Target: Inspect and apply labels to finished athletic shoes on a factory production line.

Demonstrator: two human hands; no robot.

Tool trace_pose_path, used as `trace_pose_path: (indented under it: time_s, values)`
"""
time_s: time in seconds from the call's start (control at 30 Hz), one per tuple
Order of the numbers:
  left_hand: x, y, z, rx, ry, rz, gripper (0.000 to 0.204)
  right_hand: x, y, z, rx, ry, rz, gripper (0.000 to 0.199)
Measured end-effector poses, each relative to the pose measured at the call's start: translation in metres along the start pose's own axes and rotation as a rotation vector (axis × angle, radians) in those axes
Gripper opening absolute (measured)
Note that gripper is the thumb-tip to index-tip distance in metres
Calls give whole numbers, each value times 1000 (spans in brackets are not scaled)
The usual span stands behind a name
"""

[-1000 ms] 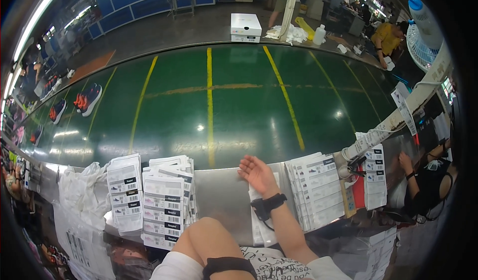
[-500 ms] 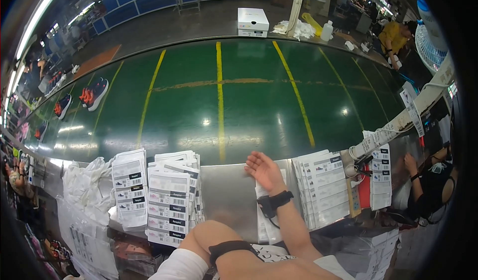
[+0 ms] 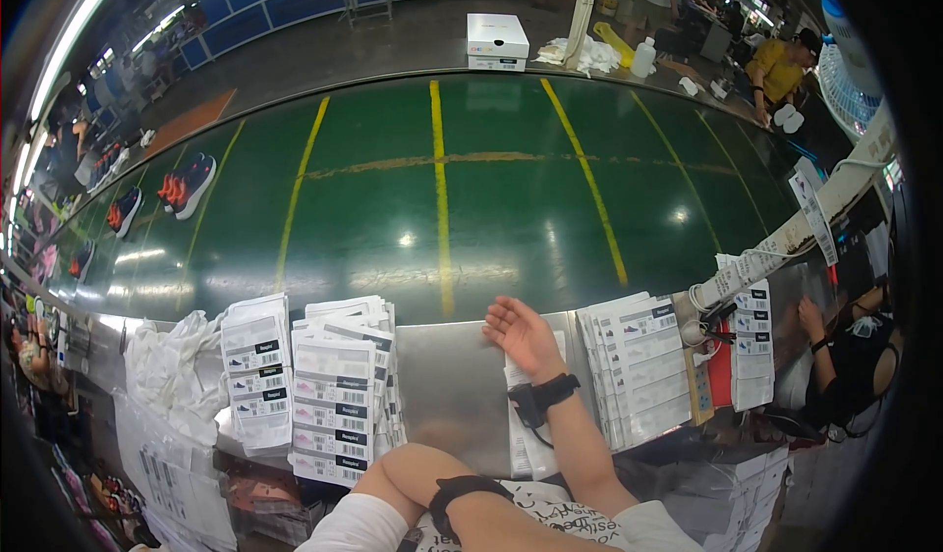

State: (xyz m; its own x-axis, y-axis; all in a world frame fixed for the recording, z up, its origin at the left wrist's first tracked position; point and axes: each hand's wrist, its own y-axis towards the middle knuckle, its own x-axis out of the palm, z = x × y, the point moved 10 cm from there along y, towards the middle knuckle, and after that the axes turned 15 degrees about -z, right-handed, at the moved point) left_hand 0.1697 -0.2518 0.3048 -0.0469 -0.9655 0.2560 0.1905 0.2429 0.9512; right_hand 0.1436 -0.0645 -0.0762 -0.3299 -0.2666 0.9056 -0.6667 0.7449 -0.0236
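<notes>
My right hand (image 3: 523, 338) hovers near the front edge of the green belt, above the metal worktop (image 3: 447, 385). It holds nothing; its fingers are apart and slightly curled. A dark band (image 3: 542, 398) circles that wrist. Beneath the wrist and forearm lies a narrow stack of white printed sheets (image 3: 524, 444). My left arm (image 3: 427, 464), with a black strap (image 3: 467, 496), bends across my body at the bottom. The left hand itself cannot be made out, as the arm runs out past the lower edge. Left of it are label-sheet stacks (image 3: 332, 410).
Dark shoes with orange laces (image 3: 187, 187) stand on the green conveyor belt (image 3: 373, 208) at left. A white shoebox (image 3: 497, 39) sits beyond it. More label sheets (image 3: 638, 375) are at right, near a slanted post (image 3: 766, 262). Crumpled white material (image 3: 172, 365) lies left. Co-workers (image 3: 778, 76) are at right.
My left arm has shifted slightly down, baring more of my printed shirt. My right hand stays almost still. At far right, a co-worker in yellow has moved, with pale flat pieces near their hand.
</notes>
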Motion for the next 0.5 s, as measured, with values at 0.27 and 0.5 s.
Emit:
trace_pose_path:
  time_s: [0.27, 0.5]
  values:
    - [0, 0, -2, -27, 36, 19, 99, 0, 0, 0, -6, -1, -18, 25]
    - [-1, -2, 0, -42, 75, 37, 95, -1, 1, 0, -6, -11, -11, 25]
